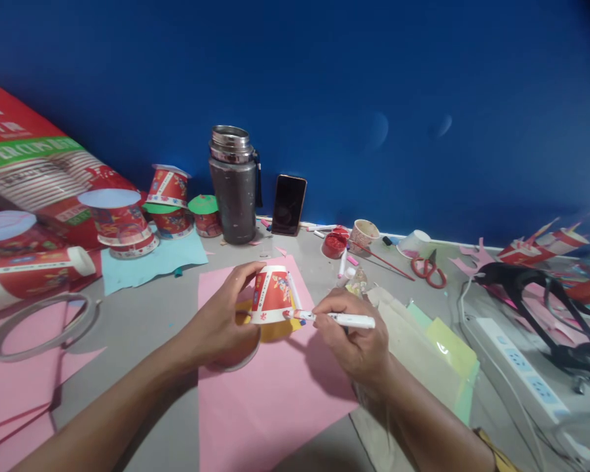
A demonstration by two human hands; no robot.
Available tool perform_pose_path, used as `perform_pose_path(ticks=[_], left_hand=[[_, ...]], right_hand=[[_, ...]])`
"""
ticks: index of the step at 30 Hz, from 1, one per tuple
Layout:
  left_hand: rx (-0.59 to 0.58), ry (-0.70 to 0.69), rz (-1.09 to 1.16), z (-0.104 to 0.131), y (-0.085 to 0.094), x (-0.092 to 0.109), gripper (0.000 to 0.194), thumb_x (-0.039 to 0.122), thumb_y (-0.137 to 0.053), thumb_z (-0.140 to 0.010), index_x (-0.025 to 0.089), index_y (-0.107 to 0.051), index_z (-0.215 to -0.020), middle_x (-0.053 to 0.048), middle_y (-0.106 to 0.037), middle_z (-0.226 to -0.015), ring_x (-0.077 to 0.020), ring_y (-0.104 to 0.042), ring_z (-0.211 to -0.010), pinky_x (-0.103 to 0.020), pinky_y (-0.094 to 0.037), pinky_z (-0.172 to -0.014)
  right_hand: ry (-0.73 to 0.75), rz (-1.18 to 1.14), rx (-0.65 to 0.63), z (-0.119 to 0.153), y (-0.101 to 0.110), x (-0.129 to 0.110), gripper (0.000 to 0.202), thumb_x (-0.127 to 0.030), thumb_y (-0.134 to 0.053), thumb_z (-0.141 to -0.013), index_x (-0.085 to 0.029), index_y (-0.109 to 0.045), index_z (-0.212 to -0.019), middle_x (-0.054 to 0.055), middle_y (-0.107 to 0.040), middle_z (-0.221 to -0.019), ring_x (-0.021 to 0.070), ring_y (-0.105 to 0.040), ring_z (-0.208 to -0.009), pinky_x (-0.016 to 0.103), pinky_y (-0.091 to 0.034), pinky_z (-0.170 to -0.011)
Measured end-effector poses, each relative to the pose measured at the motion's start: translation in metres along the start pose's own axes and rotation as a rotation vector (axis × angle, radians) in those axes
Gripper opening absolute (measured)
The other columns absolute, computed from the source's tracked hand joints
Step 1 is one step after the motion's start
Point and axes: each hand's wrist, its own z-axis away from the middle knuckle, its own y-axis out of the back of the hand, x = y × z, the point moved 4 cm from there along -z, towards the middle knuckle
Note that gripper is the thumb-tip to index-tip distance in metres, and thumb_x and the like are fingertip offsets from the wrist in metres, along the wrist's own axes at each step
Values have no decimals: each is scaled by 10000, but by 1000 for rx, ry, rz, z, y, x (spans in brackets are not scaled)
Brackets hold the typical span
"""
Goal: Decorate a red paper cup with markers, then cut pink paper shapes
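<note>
My left hand (pixel 221 318) grips a red and white paper cup (pixel 270 295), its wide white band towards me. A small red flower is drawn on that band. In my right hand (pixel 356 334) is a white marker (pixel 356 320), its tip at the band's right part, where another red mark shows. Below the cup lie a yellow paper piece (pixel 274 332) and a large pink sheet (pixel 275 413). A second slim marker (pixel 293 288) is just right of the cup. Partly hidden under my left hand is a round, ring-like object (pixel 243 360).
Decorated paper cups (pixel 120 219) stand at left by a cup bag (pixel 44 170) and tape roll (pixel 2 344). A steel flask (pixel 233 196) and phone (pixel 289 204) stand behind. Scissors (pixel 429 270), a power strip (pixel 516 360) and black straps (pixel 535 328) lie right.
</note>
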Motion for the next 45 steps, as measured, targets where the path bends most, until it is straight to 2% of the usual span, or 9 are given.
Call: perform_pose_path(ticks=[5, 12, 20, 25, 29, 35, 39, 45], left_hand=[[11, -16, 36, 1, -3, -1, 763, 306, -721, -780, 269, -484, -1505, -144, -552, -1601, -386, -567, -1493, -553, -579, -1142], [12, -37, -2, 1, -2, 0, 781, 325, -755, -753, 261, -500, -1488, -146, -581, -1557, -378, -578, -1473, -571, -524, -1196], [-1, -15, 2, 2, -2, 0, 767, 286, -721, -765, 277, -490, -1497, -129, -571, -1580, -391, -578, -1479, -555, -576, -1141], [10, -46, -26, 0, -1, 2, 795, 341, -775, -748, 270, -505, -1493, -138, -582, -1560, -387, -592, -1460, -544, -564, -1157], [-7, -34, 3, 1, -2, 2, 784, 360, -780, -769, 277, -499, -1496, -137, -569, -1576, -386, -577, -1478, -550, -562, -1162], [-4, -40, 6, 1, -1, 1, 778, 270, -724, -747, 282, -499, -1492, -126, -572, -1564, -383, -572, -1482, -534, -583, -1141], [12, -29, 13, 1, -2, 0, 778, 286, -729, -745, 271, -504, -1489, -135, -569, -1561, -390, -570, -1480, -554, -571, -1153], [-10, -6, 64, 2, -2, 0, 748, 325, -738, -780, 278, -497, -1488, -141, -555, -1575, -391, -548, -1503, -504, -634, -1071]], right_hand=[[8, -3, -9, 1, -1, 0, 160, -97, -593, -936, -219, -672, -869, -9, -701, -664, 141, -638, -562, 264, -496, -560], [-19, -5, -23, 0, -1, 2, 160, -118, -591, -954, -216, -681, -863, -2, -705, -663, 144, -634, -557, 268, -486, -546], [-12, -8, -26, 0, -1, 1, 162, -110, -594, -937, -217, -669, -842, -8, -698, -657, 139, -624, -547, 261, -473, -545], [-56, -42, -77, 1, -1, 2, 163, -132, -584, -944, -212, -672, -833, -5, -709, -671, 129, -616, -533, 253, -464, -530], [-86, -38, -67, 3, -2, 3, 157, -155, -590, -959, -214, -682, -846, -4, -711, -670, 134, -622, -543, 260, -482, -549], [-107, -23, -58, 3, 0, 4, 185, -161, -587, -961, -215, -676, -807, -1, -725, -677, 130, -629, -546, 255, -475, -542], [-137, -8, -22, 2, 3, 4, 184, -163, -590, -958, -212, -679, -805, 3, -734, -698, 136, -649, -571, 254, -477, -549], [-158, -9, -13, 2, 4, 5, 180, -166, -597, -959, -213, -684, -809, -3, -728, -693, 135, -645, -569, 251, -475, -553]])
